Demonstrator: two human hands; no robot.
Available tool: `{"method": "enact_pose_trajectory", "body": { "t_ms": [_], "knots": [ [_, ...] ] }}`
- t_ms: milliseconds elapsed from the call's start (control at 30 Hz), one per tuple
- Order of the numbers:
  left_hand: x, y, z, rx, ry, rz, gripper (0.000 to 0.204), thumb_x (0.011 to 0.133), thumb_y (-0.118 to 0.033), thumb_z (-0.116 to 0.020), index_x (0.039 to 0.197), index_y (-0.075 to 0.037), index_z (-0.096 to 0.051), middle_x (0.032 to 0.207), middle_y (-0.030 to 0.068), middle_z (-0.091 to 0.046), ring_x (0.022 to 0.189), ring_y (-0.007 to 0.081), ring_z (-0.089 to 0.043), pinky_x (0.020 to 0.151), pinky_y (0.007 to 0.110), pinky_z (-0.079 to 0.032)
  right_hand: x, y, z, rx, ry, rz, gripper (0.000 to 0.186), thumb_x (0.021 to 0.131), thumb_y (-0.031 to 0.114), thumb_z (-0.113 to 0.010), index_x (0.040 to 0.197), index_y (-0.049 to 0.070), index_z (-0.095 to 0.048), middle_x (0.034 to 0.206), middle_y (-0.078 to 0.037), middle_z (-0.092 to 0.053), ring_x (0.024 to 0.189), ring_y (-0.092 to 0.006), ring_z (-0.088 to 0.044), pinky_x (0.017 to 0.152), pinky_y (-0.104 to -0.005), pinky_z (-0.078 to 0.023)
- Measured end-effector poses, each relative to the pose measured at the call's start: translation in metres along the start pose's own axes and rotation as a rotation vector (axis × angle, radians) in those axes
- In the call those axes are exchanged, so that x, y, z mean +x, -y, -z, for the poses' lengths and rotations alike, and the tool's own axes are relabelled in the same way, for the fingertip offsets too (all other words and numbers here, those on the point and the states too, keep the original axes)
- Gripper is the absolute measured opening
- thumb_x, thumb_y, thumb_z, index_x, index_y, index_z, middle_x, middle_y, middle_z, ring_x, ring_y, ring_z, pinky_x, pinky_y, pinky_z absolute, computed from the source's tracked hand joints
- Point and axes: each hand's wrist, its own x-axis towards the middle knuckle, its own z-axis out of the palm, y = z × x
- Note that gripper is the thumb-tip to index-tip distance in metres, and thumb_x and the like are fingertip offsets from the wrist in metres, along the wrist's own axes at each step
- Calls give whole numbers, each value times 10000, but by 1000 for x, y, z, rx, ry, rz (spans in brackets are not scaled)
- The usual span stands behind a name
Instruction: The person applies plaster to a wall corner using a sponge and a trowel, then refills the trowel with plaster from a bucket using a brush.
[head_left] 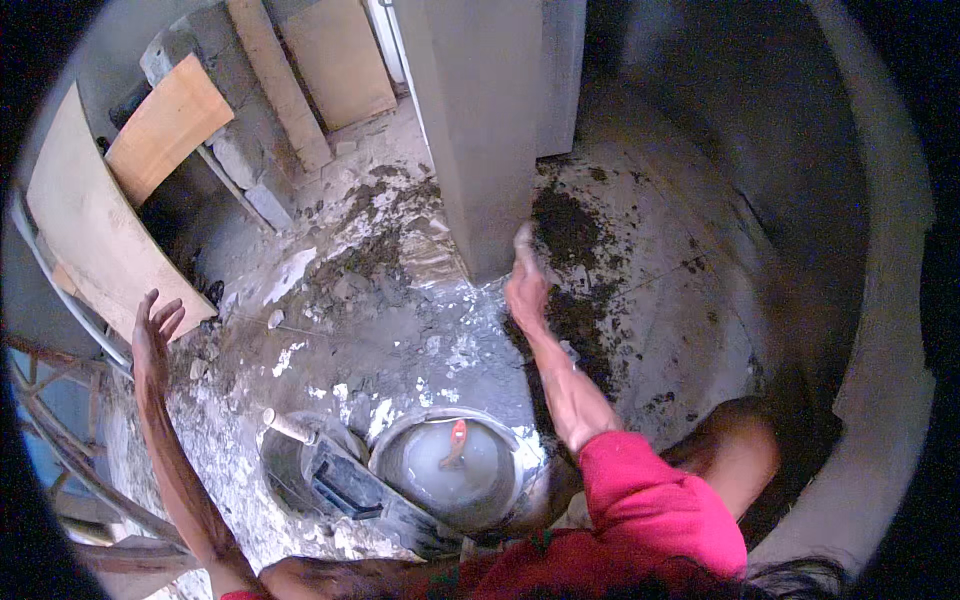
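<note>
My left hand is raised at the left with its fingers spread and nothing in it, in front of a curved-looking pale board. My right hand reaches forward to the foot of a smooth grey pillar, at its right face. Its fingers are blurred, and I cannot see whether they hold anything. Before me stands a round bucket of cloudy grey liquid, with a red-ended object in it. A dark plastering float lies across a second bucket beside it.
Boards and a plank lean at the back left. Dark rubble and white splashes lie on the floor around the pillar. A pale pipe-like piece sticks out of the left bucket. Bent poles stand at the left edge.
</note>
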Motion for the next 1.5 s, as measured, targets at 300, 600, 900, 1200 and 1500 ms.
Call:
{"method": "enact_pose_trajectory", "body": {
  "t_ms": [300, 600, 900, 1200, 1500],
  "knots": [
    [16, -3, -7, -24, 63, -20, 638, 971, -474, -401, 1428, -39, -306, 1249, 222, -553, 1185, 278, -539, 1068, 402, -330, 2, -58, -40, 722, -732, -872, 321, 854, 45, -521, 1167, -22, -519, 1110, -108, -584, 989, -210, -573, 874, -332, -453],
    [8, -4, -14, 111, 93, -178, 645, 972, -465, -412, 1420, -14, -304, 1216, 227, -568, 1167, 300, -544, 1052, 386, -362, 62, 14, -72, 766, -621, -808, 364, 871, 5, -476, 1226, -69, -493, 1147, -128, -592, 1040, -190, -571, 910, -299, -441],
    [16, -6, -27, 103, 20, -11, 657, 962, -532, -369, 1449, -96, -303, 1270, 176, -562, 1204, 252, -529, 1113, 456, -204, 14, -6, -5, 880, -631, -721, 239, 906, 39, -495, 1133, -24, -536, 992, -72, -596, 878, -174, -576, 796, -308, -474],
    [16, -3, 1, 108, 40, 6, 651, 965, -510, -377, 1430, -57, -320, 1268, 205, -555, 1205, 278, -525, 1091, 412, -281, 21, -9, -69, 692, -428, -850, 279, 838, -34, -515, 1117, -37, -540, 1021, -93, -613, 924, -190, -588, 824, -302, -466],
    [4, 8, 25, 149, 76, -60, 581, 989, -465, -357, 1442, -105, -300, 1306, 187, -528, 1220, 279, -515, 1059, 494, -299, -19, -28, 15, 704, -844, -764, 310, 861, 13, -517, 1171, 16, -517, 1085, -72, -578, 952, -202, -567, 853, -318, -468]
  ]
}}
